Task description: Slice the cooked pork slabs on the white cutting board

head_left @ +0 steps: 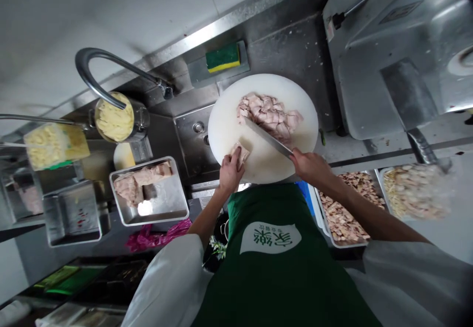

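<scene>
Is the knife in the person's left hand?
No, the right hand grips the knife, while the left hand holds a piece of meat.

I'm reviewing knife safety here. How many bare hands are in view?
2: the left hand holds a meat piece on the round cutting board; the right hand grips the knife. No others show.

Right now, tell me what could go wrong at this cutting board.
The bare left hand holds a pale chunk of meat near the long steel knife in the right hand, so a slip might injure it. The round white cutting board appears to reach over the grey steel sink, so it could rock.
</scene>
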`<state>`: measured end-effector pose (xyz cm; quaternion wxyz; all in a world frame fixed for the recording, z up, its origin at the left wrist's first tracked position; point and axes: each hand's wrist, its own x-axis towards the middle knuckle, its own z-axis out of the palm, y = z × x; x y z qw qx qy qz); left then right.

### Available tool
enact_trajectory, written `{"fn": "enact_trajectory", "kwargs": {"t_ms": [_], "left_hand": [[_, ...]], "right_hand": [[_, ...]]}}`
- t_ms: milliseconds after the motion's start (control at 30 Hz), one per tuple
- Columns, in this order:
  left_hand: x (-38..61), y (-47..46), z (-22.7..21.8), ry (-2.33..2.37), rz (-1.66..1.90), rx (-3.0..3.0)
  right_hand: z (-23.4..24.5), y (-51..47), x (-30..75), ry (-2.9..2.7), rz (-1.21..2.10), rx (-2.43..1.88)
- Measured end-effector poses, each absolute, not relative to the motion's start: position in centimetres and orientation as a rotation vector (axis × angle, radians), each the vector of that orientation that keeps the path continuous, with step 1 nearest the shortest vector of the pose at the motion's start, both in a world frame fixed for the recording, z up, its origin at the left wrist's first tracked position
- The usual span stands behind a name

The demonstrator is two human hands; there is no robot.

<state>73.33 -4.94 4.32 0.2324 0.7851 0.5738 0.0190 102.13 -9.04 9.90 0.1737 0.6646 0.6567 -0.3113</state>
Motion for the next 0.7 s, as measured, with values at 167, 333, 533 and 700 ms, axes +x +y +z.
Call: {"fn": "enact_trajectory", "kwargs": {"t_ms": [167, 333, 533, 700], "left_hand": [[70.2, -3.9, 3.5, 1.606, 0.413, 1.796], [68.9, -2.9, 4.1, 1.616, 0.579, 1.790], [74.9, -2.0, 4.4, 1.361, 0.139, 2.313], [77.0, -0.9, 3.4, 1.223, 0.400, 2.412]], "right_hand": [[10.2, -10.1, 99.8, 1.980, -0.950, 1.751], [8.8, -9.1, 99.9, 1.981, -1.058, 1.733], [9.2, -8.2, 101.4, 1.838, -0.887, 1.941], [9.9, -9.8, 98.6, 1.889, -0.975, 1.795]]}}
